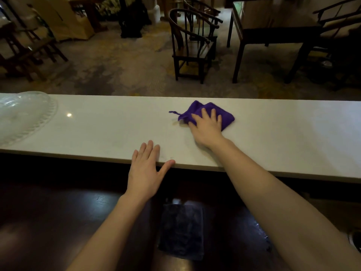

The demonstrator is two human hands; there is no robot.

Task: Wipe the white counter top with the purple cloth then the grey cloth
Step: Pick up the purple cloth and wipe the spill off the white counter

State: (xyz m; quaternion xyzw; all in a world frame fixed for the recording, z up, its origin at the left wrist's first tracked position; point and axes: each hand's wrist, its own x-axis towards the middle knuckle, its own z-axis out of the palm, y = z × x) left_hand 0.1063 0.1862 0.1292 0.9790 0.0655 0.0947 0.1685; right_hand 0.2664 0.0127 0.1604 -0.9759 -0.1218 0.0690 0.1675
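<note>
A long white counter top [97,124] runs across the view. The purple cloth [226,117] lies crumpled on it right of the middle, a loose thread trailing to its left. My right hand [207,127] presses flat on the cloth, fingers spread over it. My left hand [145,171] rests flat on the counter's near edge, fingers apart, holding nothing. A dark grey cloth [181,231] lies folded on the dark lower surface below the counter, between my forearms.
A clear glass dish [23,116] sits on the counter at the far left. Beyond the counter stand dark wooden chairs [192,45] and a dark table [273,34] on a patterned floor.
</note>
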